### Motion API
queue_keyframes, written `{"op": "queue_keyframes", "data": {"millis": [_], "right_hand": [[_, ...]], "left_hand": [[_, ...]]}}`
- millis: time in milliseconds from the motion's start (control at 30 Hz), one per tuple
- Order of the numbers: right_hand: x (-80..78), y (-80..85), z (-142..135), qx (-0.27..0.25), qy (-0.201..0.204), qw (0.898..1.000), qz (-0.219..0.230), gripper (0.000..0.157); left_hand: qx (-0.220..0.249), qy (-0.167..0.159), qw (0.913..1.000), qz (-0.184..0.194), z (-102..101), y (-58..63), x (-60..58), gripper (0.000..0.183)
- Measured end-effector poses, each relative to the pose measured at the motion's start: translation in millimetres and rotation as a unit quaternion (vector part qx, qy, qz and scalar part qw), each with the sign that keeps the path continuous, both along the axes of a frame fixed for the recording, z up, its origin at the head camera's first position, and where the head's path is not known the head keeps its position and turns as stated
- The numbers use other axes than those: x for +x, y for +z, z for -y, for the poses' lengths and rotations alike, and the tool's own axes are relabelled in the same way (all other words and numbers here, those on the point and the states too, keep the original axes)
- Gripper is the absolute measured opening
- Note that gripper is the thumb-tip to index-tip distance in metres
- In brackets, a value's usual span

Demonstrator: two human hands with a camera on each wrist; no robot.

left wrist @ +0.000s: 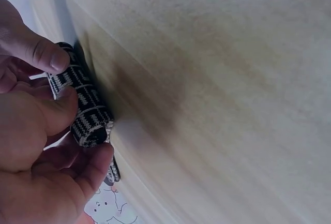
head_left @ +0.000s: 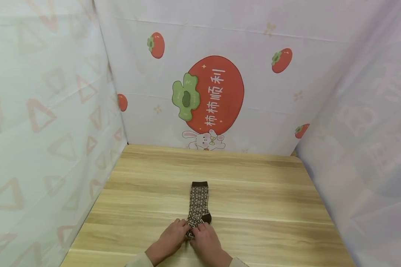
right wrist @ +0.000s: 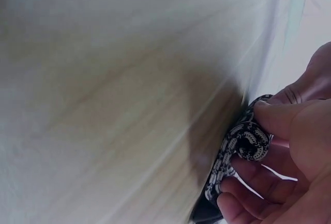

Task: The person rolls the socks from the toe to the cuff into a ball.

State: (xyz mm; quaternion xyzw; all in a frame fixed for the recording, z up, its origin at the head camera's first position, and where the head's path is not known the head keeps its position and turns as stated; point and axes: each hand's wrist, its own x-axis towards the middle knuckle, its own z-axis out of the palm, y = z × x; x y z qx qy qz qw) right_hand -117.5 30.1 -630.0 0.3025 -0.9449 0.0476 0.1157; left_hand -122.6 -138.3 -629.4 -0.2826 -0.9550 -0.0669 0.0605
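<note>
A dark brown and cream patterned sock (head_left: 198,200) lies flat on the table, its dark cuff pointing away and its dark heel on the right. The toe end is coiled into a tight roll, seen in the left wrist view as a patterned cylinder (left wrist: 88,102) and end-on in the right wrist view as a spiral (right wrist: 252,140). My left hand (head_left: 171,238) grips the left side of this roll with thumb and fingers. My right hand (head_left: 207,241) pinches its right side, close to the heel. In the head view the hands partly hide the roll.
The wood-grain table (head_left: 260,237) extends around the sock. Fabric hangs on the left (head_left: 53,122) and right (head_left: 364,122), and a printed backdrop (head_left: 260,122) with a big red persimmon stands behind the table's far edge.
</note>
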Motion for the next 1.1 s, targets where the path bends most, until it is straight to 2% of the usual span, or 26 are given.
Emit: {"op": "queue_keyframes", "data": {"millis": [300,433,600,767,900,1000,1100], "right_hand": [[-8.6,7.3,0.2,0.037,-0.005,0.995,0.087,0.027],[-12.2,12.5,1.0,0.058,-0.008,0.992,0.112,0.025],[-9.7,15.9,0.7,0.067,-0.009,0.989,0.129,0.019],[-8.6,16.1,0.8,0.086,-0.006,0.985,0.149,0.015],[-9.9,15.4,0.7,0.059,-0.013,0.987,0.147,0.017],[-11.7,15.1,0.2,0.027,-0.028,0.987,0.155,0.027],[-14.3,14.7,0.4,0.006,-0.04,0.987,0.156,0.026]], "left_hand": [[-0.025,0.012,0.9994,0.019,-1.6,4.7,-2.4,0.014],[-0.025,0.014,0.999,0.034,-3.3,7.6,-6.2,0.013],[-0.003,0.028,0.9964,0.079,-6.5,5.8,-9.9,0.011],[0.041,0.032,0.992,0.115,-6.7,6.8,-13.0,0.01],[0.072,0.035,0.9883,0.13,-6.3,7.7,-16.5,0.012],[0.083,0.049,0.9857,0.138,-7.5,7.3,-20.8,0.006],[0.091,0.062,0.9843,0.139,-9.5,7.9,-25.5,0.009]]}}
